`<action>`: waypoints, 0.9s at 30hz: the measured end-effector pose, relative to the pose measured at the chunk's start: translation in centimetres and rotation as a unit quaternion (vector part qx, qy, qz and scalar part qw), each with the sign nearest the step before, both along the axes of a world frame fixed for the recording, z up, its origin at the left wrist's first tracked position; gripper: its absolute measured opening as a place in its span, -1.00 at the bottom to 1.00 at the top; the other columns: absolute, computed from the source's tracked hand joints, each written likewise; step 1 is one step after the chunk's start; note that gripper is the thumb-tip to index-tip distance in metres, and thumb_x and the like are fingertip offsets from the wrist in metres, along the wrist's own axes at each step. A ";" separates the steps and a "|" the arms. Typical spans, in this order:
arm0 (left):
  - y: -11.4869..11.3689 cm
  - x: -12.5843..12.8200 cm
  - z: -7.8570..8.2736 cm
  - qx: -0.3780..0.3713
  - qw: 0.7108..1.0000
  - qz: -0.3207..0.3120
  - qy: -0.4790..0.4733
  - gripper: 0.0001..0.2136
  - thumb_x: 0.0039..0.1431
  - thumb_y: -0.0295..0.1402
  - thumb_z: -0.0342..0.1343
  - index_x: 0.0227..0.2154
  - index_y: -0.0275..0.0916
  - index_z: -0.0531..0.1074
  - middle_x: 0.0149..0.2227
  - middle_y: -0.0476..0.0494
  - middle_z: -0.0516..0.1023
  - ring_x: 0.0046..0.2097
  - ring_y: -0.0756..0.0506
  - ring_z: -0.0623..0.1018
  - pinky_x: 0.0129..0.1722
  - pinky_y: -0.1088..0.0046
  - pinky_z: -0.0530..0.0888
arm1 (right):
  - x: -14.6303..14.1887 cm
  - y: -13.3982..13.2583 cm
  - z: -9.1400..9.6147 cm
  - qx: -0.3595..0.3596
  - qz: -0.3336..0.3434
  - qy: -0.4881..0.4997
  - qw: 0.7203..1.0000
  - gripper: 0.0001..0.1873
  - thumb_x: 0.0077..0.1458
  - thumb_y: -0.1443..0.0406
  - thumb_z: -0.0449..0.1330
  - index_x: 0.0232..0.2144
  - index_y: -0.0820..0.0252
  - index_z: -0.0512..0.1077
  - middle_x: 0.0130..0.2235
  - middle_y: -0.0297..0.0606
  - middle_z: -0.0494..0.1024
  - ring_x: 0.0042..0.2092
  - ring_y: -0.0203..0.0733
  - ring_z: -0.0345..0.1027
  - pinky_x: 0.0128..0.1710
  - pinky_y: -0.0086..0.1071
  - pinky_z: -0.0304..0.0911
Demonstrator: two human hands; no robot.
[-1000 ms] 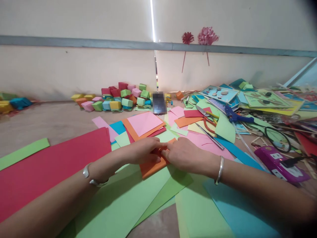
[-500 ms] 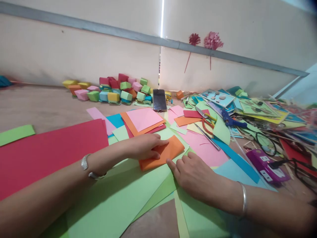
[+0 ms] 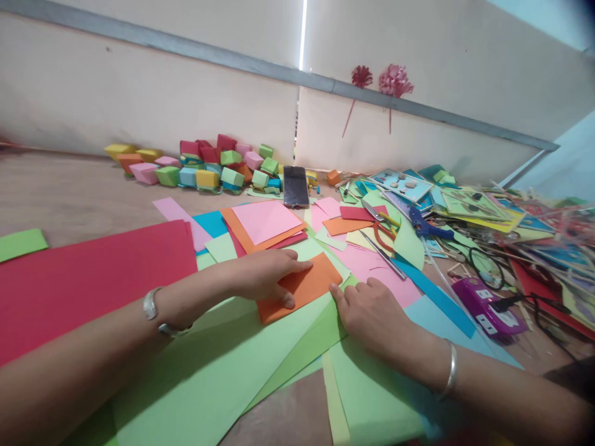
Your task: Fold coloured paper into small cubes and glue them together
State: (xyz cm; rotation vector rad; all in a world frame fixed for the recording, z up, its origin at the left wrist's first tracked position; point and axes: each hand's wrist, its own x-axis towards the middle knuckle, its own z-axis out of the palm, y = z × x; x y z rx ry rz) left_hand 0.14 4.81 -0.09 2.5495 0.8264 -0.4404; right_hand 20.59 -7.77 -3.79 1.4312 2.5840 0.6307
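Note:
A folded orange paper (image 3: 310, 284) lies on light green sheets (image 3: 223, 371) in front of me. My left hand (image 3: 264, 275) rests flat on its left part, fingers stretched out and pressing it down. My right hand (image 3: 372, 310) sits at the paper's lower right edge, fingers curled, the index fingertip touching that edge. Both wrists wear silver bangles.
A large red sheet (image 3: 93, 272) lies at left. Pink and orange squares (image 3: 264, 224) are stacked beyond. Coloured paper boxes (image 3: 209, 167) and a phone (image 3: 295, 186) sit by the wall. Scissors (image 3: 385, 226), a purple power strip (image 3: 488, 303) and craft clutter fill the right.
My right hand came off the orange paper, slid down its right side, and now touches its lower right edge. My left hand stays pressing. The view tilted and shifted.

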 end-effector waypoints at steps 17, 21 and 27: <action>-0.5 0.4 0.6 0.028 0.999 -0.010 0.016 -0.30 0.13 -0.23 0.19 0.33 -0.17 0.15 -0.05 -0.22 0.45 -0.12 -0.18 0.47 -0.24 0.44 0.33 | -4.6 -1.2 -0.5 0.050 0.105 0.010 0.993 -0.78 0.23 0.54 -0.04 -0.24 0.42 0.41 -0.56 -0.28 0.36 -0.56 -0.23 0.11 -0.49 -0.26 -0.36; -0.1 0.1 0.7 0.011 0.999 -0.024 0.017 -0.29 0.17 -0.21 0.15 0.36 -0.18 0.08 0.03 -0.27 0.41 -0.04 -0.20 0.45 -0.18 0.42 0.35 | -5.2 -1.2 -0.1 0.039 0.125 0.014 0.991 -0.79 0.23 0.55 -0.02 -0.27 0.44 0.42 -0.57 -0.28 0.36 -0.57 -0.24 0.10 -0.51 -0.27 -0.34; 0.3 -0.1 0.8 -0.013 0.999 -0.039 0.025 -0.25 0.15 -0.29 0.11 0.39 -0.17 -0.01 0.08 -0.28 0.38 -0.05 -0.18 0.44 -0.14 0.41 0.36 | -5.1 -1.1 0.0 0.066 0.137 0.022 0.988 -0.77 0.21 0.58 -0.04 -0.31 0.40 0.40 -0.57 -0.28 0.35 -0.56 -0.24 0.08 -0.49 -0.26 -0.33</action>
